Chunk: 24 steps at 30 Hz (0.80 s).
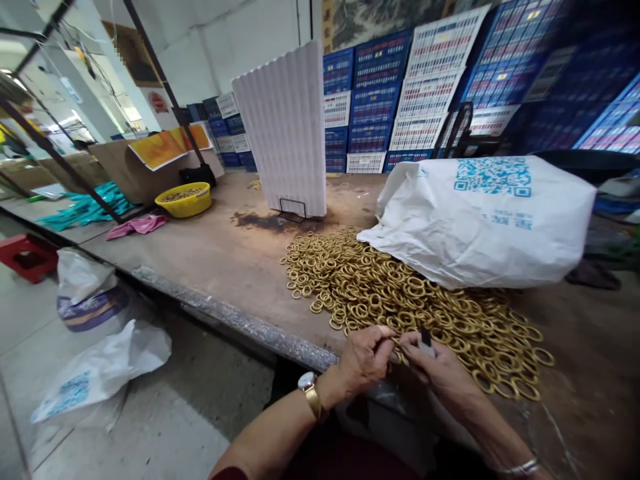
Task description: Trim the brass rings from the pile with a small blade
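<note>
A large heap of brass rings [400, 293] lies spread on the brown worktable [215, 253]. My left hand [364, 360], with a gold watch on its wrist, is closed in a pinch on one brass ring at the near edge of the heap. My right hand [437, 370] is closed round a small dark tool [425, 340] whose tip points toward the ring in my left hand. Both hands meet just above the table's front edge.
A bulging white sack [480, 220] lies behind the rings. An upright white corrugated sheet [285, 127], a yellow bowl [183, 199] and a pink cloth [137, 225] sit farther back. Blue and white crates [400, 100] line the wall. White bags [100, 373] and a red stool [27, 257] stand on the floor at left.
</note>
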Each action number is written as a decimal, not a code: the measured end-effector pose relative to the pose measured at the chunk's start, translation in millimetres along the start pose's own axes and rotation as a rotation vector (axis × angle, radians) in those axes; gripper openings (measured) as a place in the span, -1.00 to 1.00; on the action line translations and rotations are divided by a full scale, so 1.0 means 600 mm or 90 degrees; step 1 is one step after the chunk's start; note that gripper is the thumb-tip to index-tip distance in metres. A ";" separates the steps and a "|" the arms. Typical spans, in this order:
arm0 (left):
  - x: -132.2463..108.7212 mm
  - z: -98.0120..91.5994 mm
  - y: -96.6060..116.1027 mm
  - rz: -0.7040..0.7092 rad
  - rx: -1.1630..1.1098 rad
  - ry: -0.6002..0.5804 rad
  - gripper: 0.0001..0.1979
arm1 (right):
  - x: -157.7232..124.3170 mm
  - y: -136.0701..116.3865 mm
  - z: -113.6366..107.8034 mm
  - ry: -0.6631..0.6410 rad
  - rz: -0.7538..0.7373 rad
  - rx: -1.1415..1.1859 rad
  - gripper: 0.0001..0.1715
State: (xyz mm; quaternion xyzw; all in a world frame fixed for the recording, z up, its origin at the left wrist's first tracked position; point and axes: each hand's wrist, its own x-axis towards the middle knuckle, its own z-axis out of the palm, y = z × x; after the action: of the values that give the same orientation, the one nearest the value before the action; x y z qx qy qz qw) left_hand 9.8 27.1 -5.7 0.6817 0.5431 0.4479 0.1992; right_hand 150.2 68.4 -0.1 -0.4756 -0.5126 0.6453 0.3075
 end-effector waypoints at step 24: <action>-0.037 -0.008 0.029 -0.400 -0.582 -0.129 -0.71 | -0.020 0.008 0.029 0.025 -0.086 -0.038 -0.67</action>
State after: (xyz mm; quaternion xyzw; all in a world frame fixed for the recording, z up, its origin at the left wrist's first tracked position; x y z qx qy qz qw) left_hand 15.5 -0.1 1.2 0.3712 0.4491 0.4888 0.6493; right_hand 138.5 50.1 -0.8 -0.4617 -0.5561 0.5983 0.3460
